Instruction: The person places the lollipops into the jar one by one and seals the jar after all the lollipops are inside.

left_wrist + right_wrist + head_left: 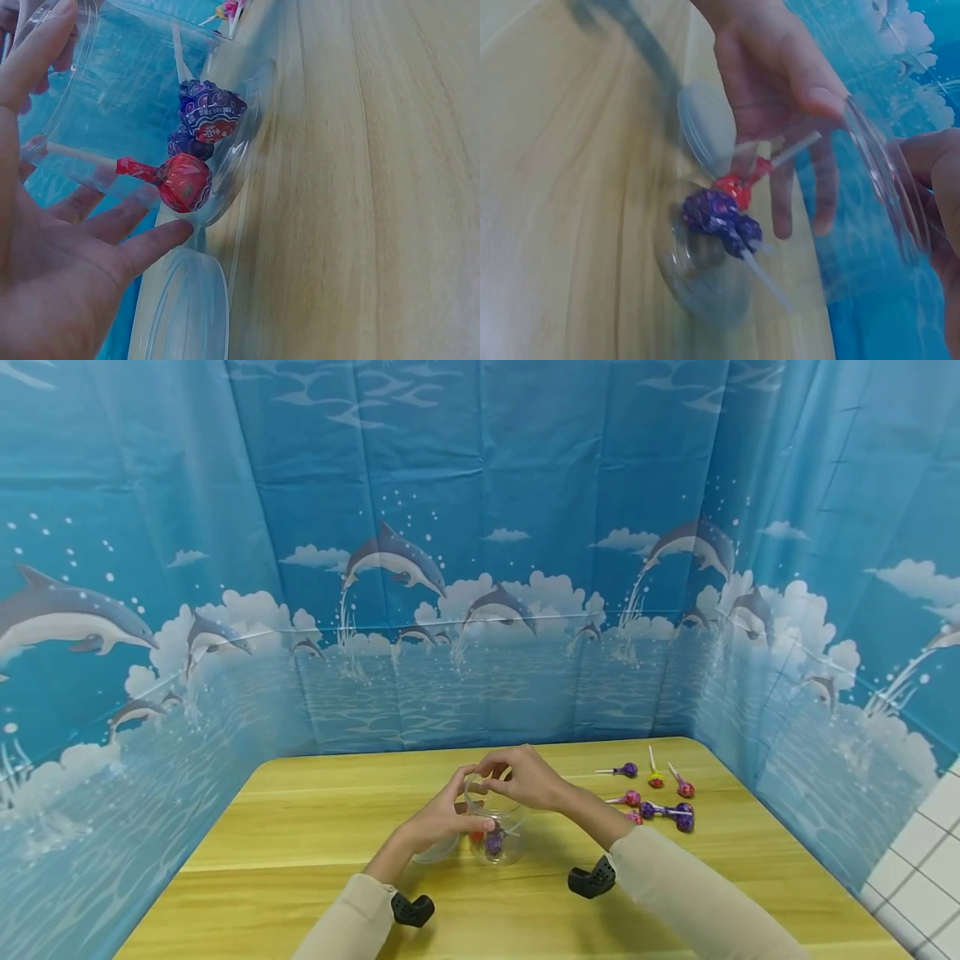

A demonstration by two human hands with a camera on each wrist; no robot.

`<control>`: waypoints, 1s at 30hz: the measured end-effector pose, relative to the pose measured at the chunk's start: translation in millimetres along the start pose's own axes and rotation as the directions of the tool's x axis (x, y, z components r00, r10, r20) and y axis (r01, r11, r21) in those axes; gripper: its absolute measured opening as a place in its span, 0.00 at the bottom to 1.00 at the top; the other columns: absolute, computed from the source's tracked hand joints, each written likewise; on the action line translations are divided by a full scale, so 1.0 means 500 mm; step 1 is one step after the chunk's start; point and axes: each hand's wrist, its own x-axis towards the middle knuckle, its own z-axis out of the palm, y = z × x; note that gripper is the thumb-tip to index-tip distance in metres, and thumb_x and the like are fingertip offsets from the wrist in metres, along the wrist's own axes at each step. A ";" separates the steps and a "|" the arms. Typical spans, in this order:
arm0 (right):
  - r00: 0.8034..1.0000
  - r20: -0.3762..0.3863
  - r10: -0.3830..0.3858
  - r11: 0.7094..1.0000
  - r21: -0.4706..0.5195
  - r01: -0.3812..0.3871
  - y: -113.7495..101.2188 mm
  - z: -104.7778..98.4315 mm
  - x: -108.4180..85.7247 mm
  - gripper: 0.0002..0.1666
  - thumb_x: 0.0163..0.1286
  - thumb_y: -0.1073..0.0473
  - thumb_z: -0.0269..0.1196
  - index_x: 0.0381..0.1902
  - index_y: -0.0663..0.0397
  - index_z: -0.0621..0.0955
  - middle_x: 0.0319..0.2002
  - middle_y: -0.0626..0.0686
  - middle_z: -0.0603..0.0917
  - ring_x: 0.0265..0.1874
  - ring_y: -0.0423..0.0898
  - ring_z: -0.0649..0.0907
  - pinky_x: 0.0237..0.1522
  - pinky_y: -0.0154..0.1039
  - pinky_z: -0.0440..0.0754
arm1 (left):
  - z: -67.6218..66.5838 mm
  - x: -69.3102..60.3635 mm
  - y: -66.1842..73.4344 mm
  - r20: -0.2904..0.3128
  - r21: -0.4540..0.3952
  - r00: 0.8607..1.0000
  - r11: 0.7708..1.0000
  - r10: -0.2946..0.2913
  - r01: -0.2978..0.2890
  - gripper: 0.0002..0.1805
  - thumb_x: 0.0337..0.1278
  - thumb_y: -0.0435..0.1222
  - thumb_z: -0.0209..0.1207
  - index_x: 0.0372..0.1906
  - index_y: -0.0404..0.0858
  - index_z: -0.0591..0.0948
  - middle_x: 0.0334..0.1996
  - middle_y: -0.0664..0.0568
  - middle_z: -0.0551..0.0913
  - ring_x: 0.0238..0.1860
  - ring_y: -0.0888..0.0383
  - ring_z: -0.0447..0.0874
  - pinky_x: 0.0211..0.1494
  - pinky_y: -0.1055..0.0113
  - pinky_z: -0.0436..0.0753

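My left hand holds a clear plastic jar by its side, thumb toward the rim and other fingers around the wall. Inside, a red-wrapped lollipop and two purple-wrapped lollipops lie near the bottom, sticks pointing toward the mouth. At the jar's open rim is my right hand, its fingers bent. Whether those fingers pinch the rim or only touch it is unclear. Beside the jar, a clear round lid lies on the table below my left hand.
Several more lollipops lie at the table's right: a purple one, a yellow-and-red one, and pink and purple ones nearby. The wooden table meets a blue dolphin curtain behind. Black wrist mounts sit under both forearms.
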 end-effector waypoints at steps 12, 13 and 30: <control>0.993 -0.117 -0.022 0.999 0.034 0.026 0.027 -0.034 -0.035 0.10 0.70 0.65 0.70 0.48 0.59 0.87 0.35 0.47 0.87 0.34 0.41 0.86 0.34 0.35 0.87 | -0.005 0.000 -0.002 -0.013 0.029 1.000 0.999 0.014 -0.014 0.45 0.67 0.43 0.68 0.81 0.52 0.55 0.68 0.43 0.67 0.64 0.40 0.74 0.58 0.51 0.81; 0.992 -0.122 -0.015 0.999 0.033 0.020 0.028 -0.038 -0.038 0.10 0.70 0.65 0.70 0.48 0.58 0.87 0.35 0.46 0.87 0.34 0.42 0.86 0.34 0.35 0.87 | -0.006 0.000 -0.002 -0.014 0.027 1.000 0.999 0.017 -0.017 0.45 0.67 0.43 0.69 0.81 0.52 0.56 0.68 0.42 0.67 0.63 0.42 0.76 0.58 0.51 0.81; 0.986 -0.126 0.109 0.994 0.023 -0.107 0.047 -0.111 -0.086 0.10 0.71 0.64 0.70 0.50 0.55 0.87 0.35 0.44 0.87 0.35 0.42 0.86 0.35 0.37 0.86 | -0.009 -0.005 -0.006 -0.041 0.008 0.999 1.000 -0.001 0.002 0.43 0.68 0.39 0.68 0.79 0.56 0.57 0.68 0.41 0.68 0.57 0.45 0.81 0.55 0.51 0.83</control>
